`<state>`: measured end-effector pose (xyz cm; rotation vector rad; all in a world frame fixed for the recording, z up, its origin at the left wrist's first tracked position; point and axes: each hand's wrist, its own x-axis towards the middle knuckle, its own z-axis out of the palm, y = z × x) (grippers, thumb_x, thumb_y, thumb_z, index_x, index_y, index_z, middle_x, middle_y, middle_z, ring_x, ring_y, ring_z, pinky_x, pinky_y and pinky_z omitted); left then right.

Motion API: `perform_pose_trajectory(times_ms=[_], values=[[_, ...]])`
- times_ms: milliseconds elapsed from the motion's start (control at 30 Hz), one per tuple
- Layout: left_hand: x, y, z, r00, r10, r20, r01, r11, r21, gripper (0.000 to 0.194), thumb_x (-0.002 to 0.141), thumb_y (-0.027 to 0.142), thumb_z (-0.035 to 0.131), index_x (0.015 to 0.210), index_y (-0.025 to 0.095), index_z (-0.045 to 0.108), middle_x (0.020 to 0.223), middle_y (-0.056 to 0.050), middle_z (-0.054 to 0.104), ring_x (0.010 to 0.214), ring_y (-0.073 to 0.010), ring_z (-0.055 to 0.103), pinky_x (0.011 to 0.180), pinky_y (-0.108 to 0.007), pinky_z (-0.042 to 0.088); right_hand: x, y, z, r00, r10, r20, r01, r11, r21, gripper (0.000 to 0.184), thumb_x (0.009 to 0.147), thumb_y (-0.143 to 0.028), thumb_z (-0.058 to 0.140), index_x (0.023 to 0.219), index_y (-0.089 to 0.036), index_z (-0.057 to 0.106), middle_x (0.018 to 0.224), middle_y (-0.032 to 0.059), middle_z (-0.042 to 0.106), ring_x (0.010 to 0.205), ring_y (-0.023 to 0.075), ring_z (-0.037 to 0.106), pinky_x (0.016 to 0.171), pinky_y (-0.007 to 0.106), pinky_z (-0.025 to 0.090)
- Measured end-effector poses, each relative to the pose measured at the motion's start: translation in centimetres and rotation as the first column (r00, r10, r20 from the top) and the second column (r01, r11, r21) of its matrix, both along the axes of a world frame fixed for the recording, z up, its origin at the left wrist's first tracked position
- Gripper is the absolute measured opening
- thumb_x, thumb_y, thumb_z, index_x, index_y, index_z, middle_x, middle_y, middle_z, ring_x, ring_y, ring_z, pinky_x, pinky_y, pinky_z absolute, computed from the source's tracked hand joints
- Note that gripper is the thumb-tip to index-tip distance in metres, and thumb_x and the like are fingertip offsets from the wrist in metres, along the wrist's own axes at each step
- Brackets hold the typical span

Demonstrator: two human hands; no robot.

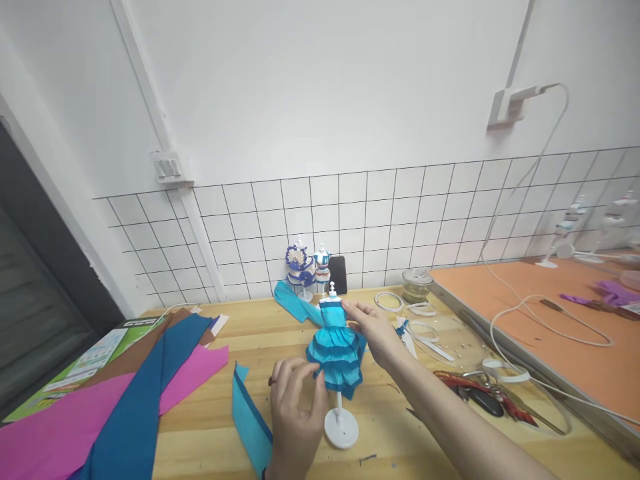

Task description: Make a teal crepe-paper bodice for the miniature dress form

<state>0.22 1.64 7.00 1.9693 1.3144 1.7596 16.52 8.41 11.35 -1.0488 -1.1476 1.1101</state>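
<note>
Dress (334, 339) hem hangs clear above tabletop (395, 433).

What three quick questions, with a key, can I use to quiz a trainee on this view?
1. Which grip is at the bodice of the turquoise dress?
2. Multiple choice: what lies across the pink material?
A) a glass jar
B) a dark blue strip
C) a phone
3. Fill in the missing word: the round base below the dress is ____ in colour.

Key: 1. The right grip; 2. B; 3. white.
</note>
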Motion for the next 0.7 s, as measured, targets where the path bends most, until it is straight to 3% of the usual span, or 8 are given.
perform_pose_trajectory(times_ms=[67,100,167,233,267,400,567,700], values=[[0.8,-0.4,-0.5,0.977,-0.012,0.211,0.061,0.972,-0.229,0.018,0.075,0.035,0.055,0.070,0.019,0.061,0.062,-0.003,0.059,0.059,-0.0163,0.055,0.057,-0.028,0.043,0.0,0.1,-0.1,1.000,-0.020,0.006,0.020,1.000,0.003,0.038,0.069,-0.053,0.059,0.075,-0.016,0.067,0.069,0.0026,0.065,0.065,0.0170,0.057,0.062,0.026,0.040],[1.3,-0.5,-0.7,0.940,-0.018,0.341,0.157,0.910,-0.384,0.023,0.074,0.040,0.056,0.070,0.018,0.060,0.056,-0.001,0.057,0.050,-0.0134,0.052,0.048,-0.024,0.040,0.0,0.1,-0.1,1.000,-0.030,0.008,0.030,1.000,0.005,0.038,0.069,-0.053,0.059,0.075,-0.016,0.067,0.070,0.0029,0.066,0.066,0.0174,0.057,0.062,0.026,0.040],[2.2,-0.6,-0.8,0.826,-0.010,0.563,0.409,0.699,-0.587,0.037,0.065,0.051,0.061,0.073,0.015,0.058,0.043,0.004,0.049,0.030,-0.0063,0.035,0.031,-0.019,0.025,-0.1,0.0,-0.2,0.999,-0.046,0.007,0.046,0.999,0.007,0.037,0.069,-0.053,0.059,0.075,-0.017,0.067,0.071,0.0027,0.066,0.069,0.0179,0.058,0.063,0.026,0.040],[2.8,-0.6,-0.6,0.692,0.012,0.722,0.607,0.532,-0.590,0.043,0.059,0.055,0.065,0.074,0.015,0.056,0.041,0.007,0.047,0.024,-0.0018,0.023,0.028,-0.016,0.012,-0.3,-0.3,-0.1,0.998,-0.058,0.003,0.058,0.998,0.011,0.037,0.069,-0.053,0.059,0.076,-0.017,0.067,0.072,0.0026,0.067,0.071,0.0183,0.058,0.064,0.026,0.041],[2.9,-0.6,-0.4,0.632,0.023,0.775,0.668,0.490,-0.560,0.042,0.057,0.054,0.067,0.070,0.015,0.054,0.042,0.007,0.047,0.024,-0.0003,0.021,0.028,-0.015,0.009,-0.4,-0.5,0.0,0.998,-0.062,0.000,0.062,0.998,0.013,0.036,0.069,-0.052,0.059,0.076,-0.017,0.066,0.073,0.0028,0.067,0.071,0.0184,0.058,0.066,0.027,0.041],[3.1,-0.7,0.6,0.520,0.037,0.853,0.734,0.490,-0.469,0.040,0.058,0.046,0.070,0.054,0.015,0.044,0.043,0.007,0.048,0.025,0.0024,0.022,0.029,-0.013,0.009,-0.9,-1.2,0.4,0.998,-0.068,-0.001,0.068,0.997,0.028,0.033,0.069,-0.050,0.060,0.073,-0.017,0.064,0.072,0.0027,0.064,0.069,0.0176,0.056,0.066,0.027,0.040],[3.5,-1.1,0.4,0.541,0.034,0.840,0.722,0.494,-0.485,0.040,0.059,0.043,0.070,0.049,0.016,0.042,0.032,0.010,0.037,0.023,0.0018,0.021,0.028,-0.013,0.007,-1.1,-1.5,0.5,0.998,-0.064,-0.005,0.064,0.997,0.043,0.030,0.072,-0.047,0.059,0.069,-0.017,0.062,0.066,0.0007,0.061,0.063,0.0154,0.053,0.063,0.026,0.039],[3.6,-1.2,0.2,0.545,0.044,0.837,0.714,0.498,-0.491,0.041,0.058,0.044,0.070,0.048,0.015,0.042,0.034,0.009,0.040,0.023,0.0018,0.023,0.028,-0.013,0.007,-1.0,-1.5,0.3,0.998,-0.057,-0.020,0.058,0.997,0.049,0.029,0.072,-0.046,0.059,0.067,-0.017,0.062,0.065,-0.0003,0.060,0.062,0.0141,0.052,0.063,0.025,0.039]])
